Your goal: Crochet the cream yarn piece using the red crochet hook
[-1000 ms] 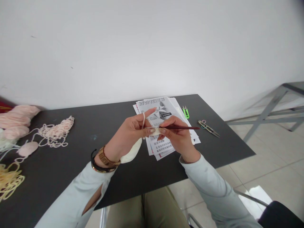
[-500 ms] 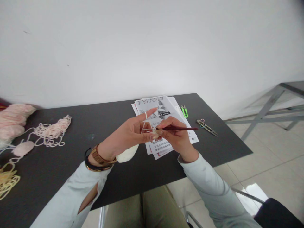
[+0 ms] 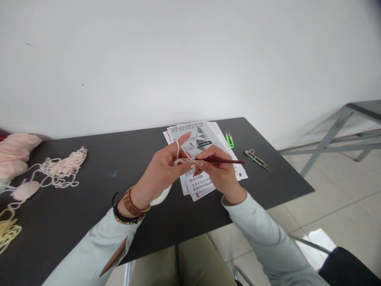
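Note:
Between the fingertips of my left hand is a small piece of cream crochet work, pinched by the thumb. White yarn loops over its raised index finger and runs down to the work. My right hand grips a dark red crochet hook like a pen, its tip in the work near the left thumb. My two hands touch at the fingertips. Behind the left wrist, a white ball of yarn lies on the table, mostly hidden.
Printed sheets lie under my hands on the black table. Green thread snips and metal scissors lie to the right. Pink yarn skeins, loose pale yarn and yellow yarn are at the left.
My left hand has tilted and shifted slightly left and down, its index finger moving with the yarn. More of the cream work shows along the hook's tip. The right hand barely moved.

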Tool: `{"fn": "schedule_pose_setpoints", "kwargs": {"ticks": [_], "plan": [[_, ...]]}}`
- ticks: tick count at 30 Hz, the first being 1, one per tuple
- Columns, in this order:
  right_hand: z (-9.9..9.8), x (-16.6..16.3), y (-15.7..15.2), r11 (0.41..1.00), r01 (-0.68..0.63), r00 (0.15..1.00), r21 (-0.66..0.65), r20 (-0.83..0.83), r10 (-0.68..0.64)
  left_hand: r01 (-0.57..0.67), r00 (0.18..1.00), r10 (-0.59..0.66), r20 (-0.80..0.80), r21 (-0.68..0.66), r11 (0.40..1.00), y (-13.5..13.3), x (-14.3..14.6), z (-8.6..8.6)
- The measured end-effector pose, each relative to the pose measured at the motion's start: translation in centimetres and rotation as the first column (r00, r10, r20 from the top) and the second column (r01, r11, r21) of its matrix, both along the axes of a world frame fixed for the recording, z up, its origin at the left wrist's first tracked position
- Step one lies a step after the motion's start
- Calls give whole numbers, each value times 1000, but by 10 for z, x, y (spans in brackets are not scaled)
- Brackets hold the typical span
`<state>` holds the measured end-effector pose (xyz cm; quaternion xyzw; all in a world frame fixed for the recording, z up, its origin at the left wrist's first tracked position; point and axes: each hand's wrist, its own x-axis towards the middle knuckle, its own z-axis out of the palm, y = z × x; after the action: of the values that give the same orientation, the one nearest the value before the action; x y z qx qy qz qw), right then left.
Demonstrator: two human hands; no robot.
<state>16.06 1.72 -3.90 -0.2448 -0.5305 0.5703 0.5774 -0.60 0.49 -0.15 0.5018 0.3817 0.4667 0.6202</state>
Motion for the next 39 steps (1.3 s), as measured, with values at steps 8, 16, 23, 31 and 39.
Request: {"fn": "schedule_pose_setpoints", "kwargs": {"ticks": [8, 16, 23, 31, 39], "plan": [[0, -2, 1, 999, 7, 1000, -36, 5, -7, -72, 997, 72, 19, -20, 997, -3, 4, 0], [0, -3, 0, 996, 59, 998, -68, -14, -60, -43, 983, 57, 176, -79, 996, -3, 6, -9], [6, -3, 3, 969, 43, 976, -245, -197, -93, -123, 971, 131, 200, -54, 991, -4, 9, -6], [6, -2, 4, 936, 78, 973, -343, -180, -146, -198, 969, 195, 153, -1, 980, -2, 9, -10], [6, 0, 4, 937, 142, 973, -318, -127, -191, -335, 937, 347, -35, 190, 923, -5, 10, -11]]}}
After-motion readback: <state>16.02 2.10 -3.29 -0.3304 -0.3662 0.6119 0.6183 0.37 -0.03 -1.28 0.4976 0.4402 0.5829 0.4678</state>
